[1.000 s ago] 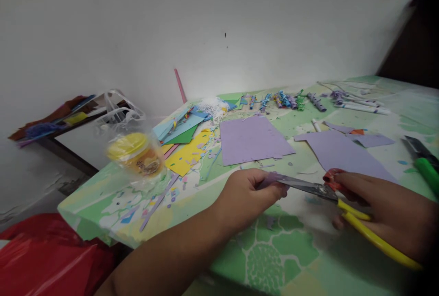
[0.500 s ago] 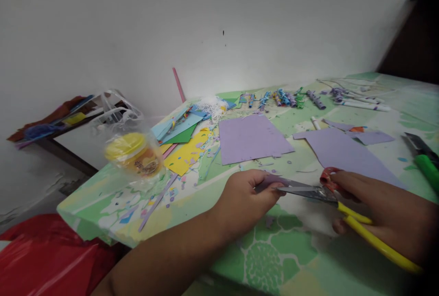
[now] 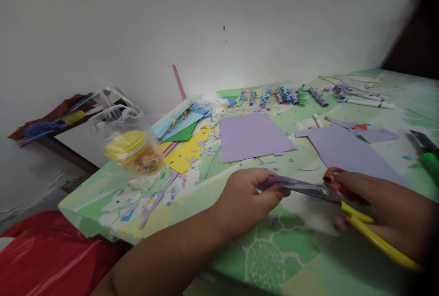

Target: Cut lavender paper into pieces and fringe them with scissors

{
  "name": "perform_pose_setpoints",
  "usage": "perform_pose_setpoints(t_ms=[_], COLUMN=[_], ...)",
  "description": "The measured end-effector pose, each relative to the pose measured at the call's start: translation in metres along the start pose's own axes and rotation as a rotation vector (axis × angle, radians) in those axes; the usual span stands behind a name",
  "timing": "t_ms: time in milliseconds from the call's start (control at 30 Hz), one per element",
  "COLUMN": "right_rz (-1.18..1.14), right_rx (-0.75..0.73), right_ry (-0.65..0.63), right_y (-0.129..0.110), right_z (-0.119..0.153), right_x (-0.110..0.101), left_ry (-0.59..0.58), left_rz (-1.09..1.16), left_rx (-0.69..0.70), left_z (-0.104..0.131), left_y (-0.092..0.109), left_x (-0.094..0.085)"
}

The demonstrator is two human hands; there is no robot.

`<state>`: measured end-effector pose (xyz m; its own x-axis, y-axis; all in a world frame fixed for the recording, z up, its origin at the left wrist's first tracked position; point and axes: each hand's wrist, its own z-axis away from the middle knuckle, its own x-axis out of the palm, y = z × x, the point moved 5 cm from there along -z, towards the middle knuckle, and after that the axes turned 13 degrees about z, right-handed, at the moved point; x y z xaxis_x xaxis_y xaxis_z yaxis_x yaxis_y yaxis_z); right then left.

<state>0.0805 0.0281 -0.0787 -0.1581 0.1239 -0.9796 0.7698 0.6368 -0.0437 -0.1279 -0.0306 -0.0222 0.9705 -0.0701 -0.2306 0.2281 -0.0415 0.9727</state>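
Observation:
Between thumb and fingers, my left hand pinches a small folded piece of purple paper, most of it hidden by the hand. My right hand grips scissors with yellow handles; the blades point left and meet the paper at my left fingertips. A red rolled item sits at the right fingers by the scissors' pivot; I cannot tell if it belongs to the handle. Beyond the hands lie a square purple sheet and a larger cut purple sheet.
A yellow-lidded tub in a plastic bag stands at the table's left edge. Coloured sheets, white string and several curled paper rolls lie along the back. A green-handled cutter is far right. Paper scraps dot the patterned cloth.
The scissor blades have come closer together on the purple paper. Both hands sit slightly further right in view; the rest of the table looks the same.

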Motion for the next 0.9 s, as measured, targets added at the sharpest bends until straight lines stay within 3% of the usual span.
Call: perform_pose_setpoints(t_ms=[433,900], right_rz=[0.019,-0.033], right_rx=[0.074,0.104], right_ry=[-0.042,-0.110], right_y=[-0.005,0.000], right_z=[-0.005,-0.003], right_x=[-0.018,-0.015], left_ry=[-0.035,-0.114], left_rz=[0.092,0.047], left_rx=[-0.056,-0.124], left_z=[-0.004,-0.007], left_y=[-0.008,-0.009], left_x=[0.002,0.004])
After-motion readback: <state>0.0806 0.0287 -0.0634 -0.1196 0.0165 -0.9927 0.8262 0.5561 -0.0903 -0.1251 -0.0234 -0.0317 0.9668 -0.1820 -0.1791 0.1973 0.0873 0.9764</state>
